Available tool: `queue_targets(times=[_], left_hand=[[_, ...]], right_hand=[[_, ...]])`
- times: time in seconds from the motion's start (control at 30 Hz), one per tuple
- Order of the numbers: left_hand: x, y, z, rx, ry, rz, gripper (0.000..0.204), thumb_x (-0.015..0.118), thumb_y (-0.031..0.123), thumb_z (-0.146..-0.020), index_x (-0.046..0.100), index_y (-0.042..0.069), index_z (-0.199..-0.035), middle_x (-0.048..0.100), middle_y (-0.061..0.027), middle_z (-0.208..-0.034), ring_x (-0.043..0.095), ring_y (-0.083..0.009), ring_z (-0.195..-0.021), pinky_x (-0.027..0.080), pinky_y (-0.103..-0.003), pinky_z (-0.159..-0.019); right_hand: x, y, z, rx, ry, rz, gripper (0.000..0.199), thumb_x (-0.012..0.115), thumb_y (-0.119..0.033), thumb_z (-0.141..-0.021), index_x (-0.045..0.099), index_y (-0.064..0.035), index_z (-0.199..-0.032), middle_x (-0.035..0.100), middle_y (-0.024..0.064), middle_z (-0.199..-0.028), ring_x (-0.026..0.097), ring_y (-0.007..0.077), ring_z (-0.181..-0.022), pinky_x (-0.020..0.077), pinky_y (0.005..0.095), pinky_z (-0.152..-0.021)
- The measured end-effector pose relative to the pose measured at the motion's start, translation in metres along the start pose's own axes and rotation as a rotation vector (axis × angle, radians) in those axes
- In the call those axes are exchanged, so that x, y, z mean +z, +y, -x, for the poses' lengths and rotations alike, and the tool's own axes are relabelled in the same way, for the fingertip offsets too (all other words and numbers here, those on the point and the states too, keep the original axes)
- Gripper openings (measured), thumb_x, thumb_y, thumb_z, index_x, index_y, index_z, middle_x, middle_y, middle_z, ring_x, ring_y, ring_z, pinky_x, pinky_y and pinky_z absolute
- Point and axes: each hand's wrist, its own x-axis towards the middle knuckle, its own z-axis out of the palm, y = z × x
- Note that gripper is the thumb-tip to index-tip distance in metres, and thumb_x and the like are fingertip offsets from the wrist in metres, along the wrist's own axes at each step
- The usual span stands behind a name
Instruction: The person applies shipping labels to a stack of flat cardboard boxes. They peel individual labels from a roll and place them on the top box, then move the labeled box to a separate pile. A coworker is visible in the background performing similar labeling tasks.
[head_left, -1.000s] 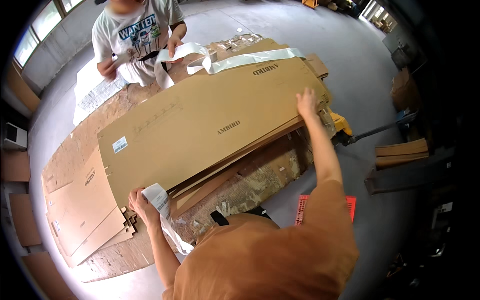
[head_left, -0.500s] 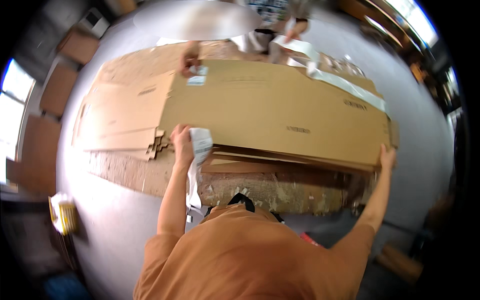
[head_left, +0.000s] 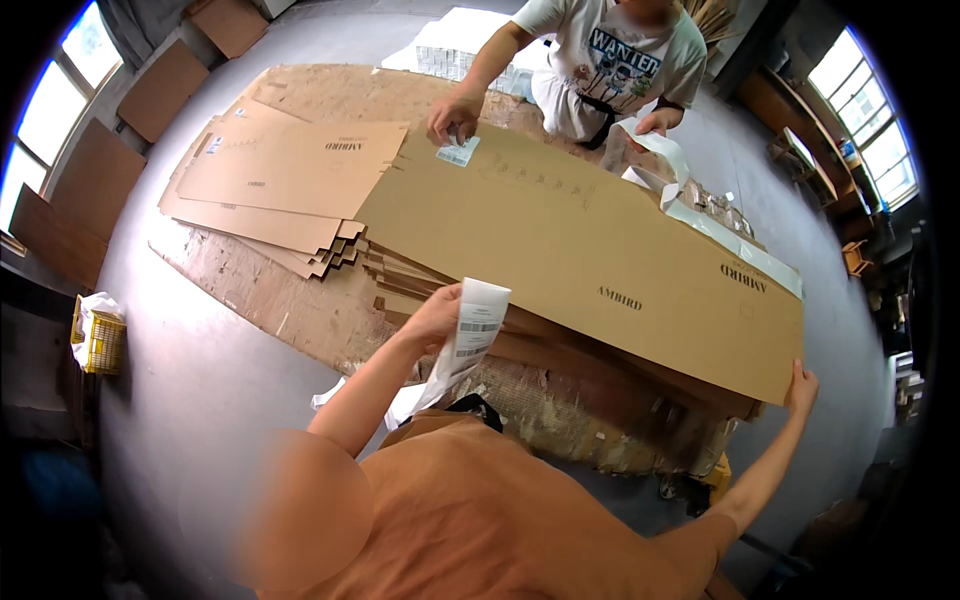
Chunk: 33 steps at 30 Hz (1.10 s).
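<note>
A long flat cardboard sheet lies on top of a stack of similar sheets, slanting down to the right. My left hand is closed on a strip of white printed labels, just off the sheet's near edge; the strip's tail hangs down by my waist. At the sheet's near right corner, my right hand grips the cardboard edge. Across from me, a co-worker's hand touches a white label at the sheet's far left corner. The co-worker's other hand holds another label strip.
Left of the stack lies a second pile of flat cardboard, on the same worn work table. White stacked bundles stand behind it. A yellow basket is on the floor at left. Brown boards lean along the left wall.
The view has turned, and more of the co-worker shows. My left hand has raised the label strip, its printed face now clearer. My right hand stays on the sheet's corner.
</note>
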Motion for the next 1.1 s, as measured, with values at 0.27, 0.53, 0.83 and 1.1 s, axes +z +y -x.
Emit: queue_targets(times=[0.27, 0.53, 0.83, 1.1], left_hand=[[0.006, 0.003, -0.016, -0.143, -0.007, -0.077, 0.031, 0.048, 0.028, -0.099, 0.062, 0.002, -0.108, 0.068, -0.0096, -0.088, 0.066, -0.0169, -0.076, 0.055, -0.031, -0.068], [-0.007, 0.040, 0.020, 0.225, 0.226, -0.217, 0.030, 0.049, 0.024, -0.098, 0.069, 0.001, -0.098, 0.068, -0.0057, -0.083, 0.061, -0.0107, -0.072, 0.050, -0.026, -0.066], [-0.182, 0.151, 0.137, 0.594, 0.637, -0.161, 0.027, 0.048, 0.018, -0.097, 0.063, 0.000, -0.111, 0.068, -0.0096, -0.092, 0.064, -0.0146, -0.079, 0.055, -0.030, -0.070], [-0.225, 0.131, 0.239, 0.893, 0.947, -0.830, 0.015, 0.070, 0.008, -0.081, 0.072, 0.006, -0.096, 0.059, -0.0009, -0.083, 0.055, -0.0094, -0.076, 0.046, -0.023, -0.067]], right_hand=[[-0.065, -0.061, 0.030, 0.032, -0.084, 0.076, 0.042, 0.060, -0.039, -0.090, 0.050, -0.0026, -0.071, 0.048, 0.0010, -0.063, 0.043, 0.0105, -0.058, 0.0360, 0.0282, -0.054], [-0.083, -0.041, 0.094, -0.020, -0.603, -0.572, 0.035, 0.059, -0.023, -0.091, 0.053, -0.0019, -0.118, 0.061, 0.0059, -0.106, 0.058, 0.0163, -0.097, 0.0478, 0.0307, -0.082], [0.148, -0.242, 0.235, 0.062, -0.657, -1.099, 0.048, 0.057, -0.012, -0.088, 0.043, -0.0045, -0.134, 0.056, 0.0092, -0.119, 0.055, 0.0209, -0.106, 0.0485, 0.0344, -0.085], [0.323, -0.554, 0.430, 0.028, -0.911, -1.289, 0.051, 0.054, -0.008, -0.091, 0.030, 0.0096, -0.133, 0.040, 0.0237, -0.133, 0.047, 0.0289, -0.118, 0.0409, 0.0374, -0.100]])
